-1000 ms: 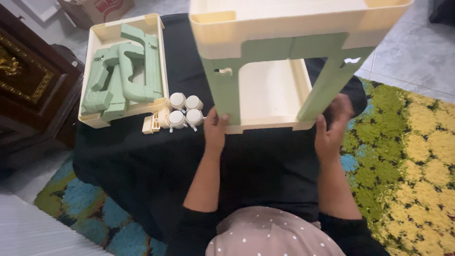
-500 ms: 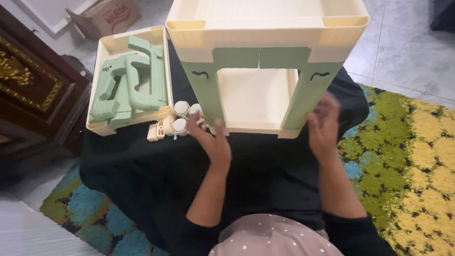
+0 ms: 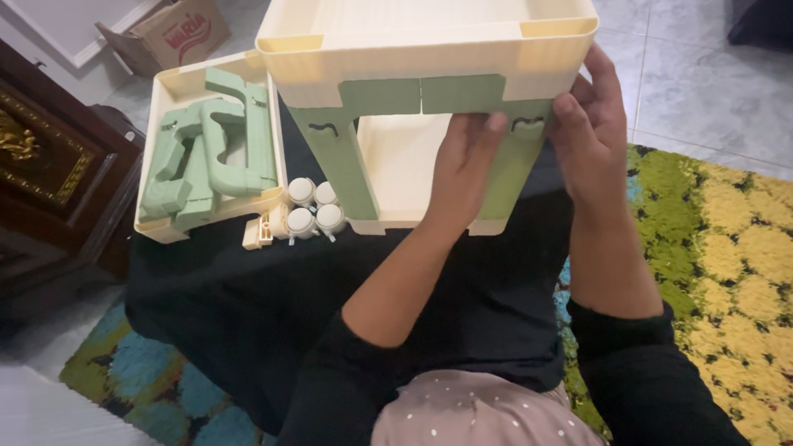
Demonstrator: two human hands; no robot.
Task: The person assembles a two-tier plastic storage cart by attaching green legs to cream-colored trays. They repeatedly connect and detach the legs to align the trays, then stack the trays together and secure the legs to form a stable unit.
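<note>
Cream plastic shelf unit w/ two green legs up front stands on the black cloth over the person's lap, propped upright. Left hand presses flat on the right green leg, fingers extended, not clenched. Right hand wraps the tray's right corner, prob. to steady it. Beside: 1 cream tray holding green parts, 4 white caster wheels, 1 cardboard box.

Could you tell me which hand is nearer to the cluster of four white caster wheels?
Left. The left hand rests on the green leg just right of the white caster wheels; the right hand is farther right, at the shelf corner.
</note>
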